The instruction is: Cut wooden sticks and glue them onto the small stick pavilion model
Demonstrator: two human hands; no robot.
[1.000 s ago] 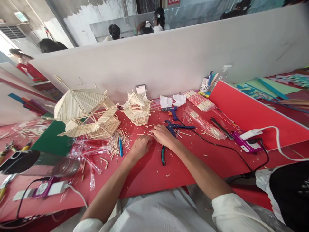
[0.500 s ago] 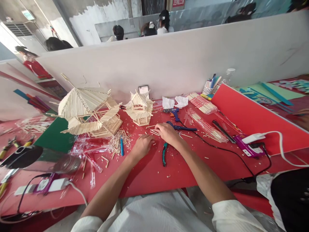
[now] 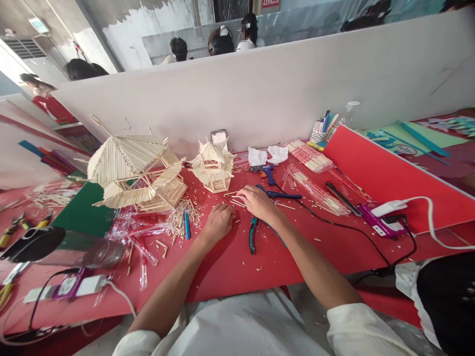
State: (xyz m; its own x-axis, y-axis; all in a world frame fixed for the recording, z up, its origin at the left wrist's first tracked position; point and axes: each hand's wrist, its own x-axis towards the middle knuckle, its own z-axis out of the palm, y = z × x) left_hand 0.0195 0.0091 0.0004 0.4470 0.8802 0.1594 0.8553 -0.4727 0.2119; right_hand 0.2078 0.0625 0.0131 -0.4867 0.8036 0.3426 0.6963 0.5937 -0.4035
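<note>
My right hand (image 3: 256, 201) is closed in a pinch at the end of a thin wooden stick (image 3: 230, 193), low over the red table. Another short wooden stick (image 3: 237, 202) lies just beneath its fingertips. My left hand (image 3: 219, 220) rests on the table close by, fingers curled together; whatever they may hold is hidden. Teal-handled pliers (image 3: 253, 236) lie between my forearms. Beyond my hands stands a small pavilion model (image 3: 213, 168) built of sticks, with a larger stick pavilion model (image 3: 129, 168) to its left.
A blue glue gun (image 3: 267, 172), blue-handled cutters (image 3: 280, 194) and bagged sticks (image 3: 315, 190) lie right of centre. A blue pen-like tool (image 3: 187, 225) sits by stick scraps. A fallen clear bottle (image 3: 85, 249) and a power strip (image 3: 69, 287) are left; a red board (image 3: 401, 183) leans right.
My left hand has shifted slightly left and turned a little. My right hand stays at the sticks, moved only slightly. The view has shifted a little; the models stand unchanged.
</note>
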